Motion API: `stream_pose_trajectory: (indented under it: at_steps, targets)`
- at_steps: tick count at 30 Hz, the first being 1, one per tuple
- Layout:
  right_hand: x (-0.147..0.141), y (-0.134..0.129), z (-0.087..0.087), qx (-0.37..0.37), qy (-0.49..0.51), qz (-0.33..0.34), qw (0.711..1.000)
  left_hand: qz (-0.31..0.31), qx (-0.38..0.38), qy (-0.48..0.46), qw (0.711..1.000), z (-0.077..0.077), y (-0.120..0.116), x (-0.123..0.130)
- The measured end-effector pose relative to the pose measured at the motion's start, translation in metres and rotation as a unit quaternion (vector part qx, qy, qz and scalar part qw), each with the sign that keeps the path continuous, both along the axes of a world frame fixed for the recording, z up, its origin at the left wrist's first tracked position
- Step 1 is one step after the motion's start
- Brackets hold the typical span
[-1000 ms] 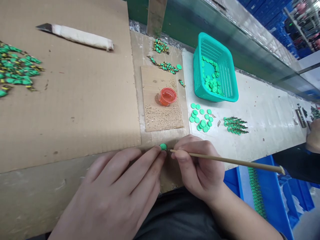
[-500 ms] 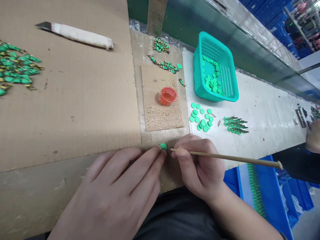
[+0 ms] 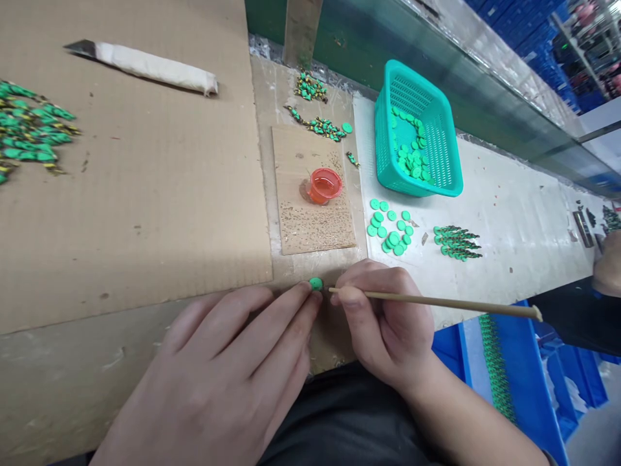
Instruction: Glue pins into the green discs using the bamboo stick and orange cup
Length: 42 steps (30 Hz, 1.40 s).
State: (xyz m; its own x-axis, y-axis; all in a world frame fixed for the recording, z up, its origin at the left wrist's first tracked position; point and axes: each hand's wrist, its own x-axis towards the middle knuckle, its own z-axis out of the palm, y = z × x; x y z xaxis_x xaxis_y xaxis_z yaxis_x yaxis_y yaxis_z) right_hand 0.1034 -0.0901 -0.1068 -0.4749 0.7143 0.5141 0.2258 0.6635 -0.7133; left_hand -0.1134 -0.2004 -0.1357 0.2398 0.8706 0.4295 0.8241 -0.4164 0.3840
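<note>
Near the table's front edge, my left hand (image 3: 233, 369) pinches a small green disc (image 3: 316, 283) between its fingertips. My right hand (image 3: 388, 317) is closed round a thin wooden stick (image 3: 451, 303), held like a pen. Its tapered tip points at the disc, a small gap away from it. Beyond the hands, a red cup (image 3: 325, 186) with clear liquid stands on a square of cardboard (image 3: 315, 226). Loose green discs (image 3: 394, 239) lie to the right of that cardboard.
A turquoise basket (image 3: 381, 152) holds more green discs. Small green, dark and yellow pieces (image 3: 36, 126) are heaped at left, and others (image 3: 456, 243) stand in rows at right. A knife with a wrapped handle (image 3: 155, 68) lies on the large cardboard. Another person's hand (image 3: 609, 265) shows far right.
The view has shifted very slightly. Both hands, the disc and the stick keep almost the same places relative to each other.
</note>
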Motion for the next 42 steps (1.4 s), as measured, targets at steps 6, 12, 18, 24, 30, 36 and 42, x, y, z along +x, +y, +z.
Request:
stream_pose_trajectory:
  at_steps: [6, 12, 18, 24, 30, 36, 42]
  targets:
    - [0.001, -0.001, 0.001, -0.008, 0.003, -0.005, 1.000, 0.002, 0.005, -0.004, 1.000, 0.000, 0.002, 0.002]
    - [-0.001, 0.000, 0.000, 0.000, 0.009, -0.009, 1.000, 0.005, 0.000, -0.003, 1.000, -0.001, 0.000, 0.001]
    - [-0.002, 0.002, 0.000, 0.005, 0.001, -0.015, 1.000, 0.008, 0.002, 0.000, 1.000, -0.004, 0.000, 0.001]
    - [-0.003, 0.001, 0.000, 0.007, -0.006, -0.012, 1.000, 0.005, 0.006, -0.009, 1.000, -0.003, 0.000, 0.001]
    - [-0.003, 0.003, 0.001, 0.010, -0.013, -0.007, 1.000, 0.000, 0.001, -0.001, 1.000, 0.000, 0.002, 0.002]
    - [-0.002, 0.003, 0.010, 0.039, -0.039, -0.024, 0.998, 0.015, -0.002, 0.000, 1.000, -0.001, -0.001, 0.001]
    - [-0.001, 0.001, 0.011, 0.043, -0.047, -0.027, 0.998, 0.011, 0.005, -0.005, 1.000, -0.002, -0.001, 0.000]
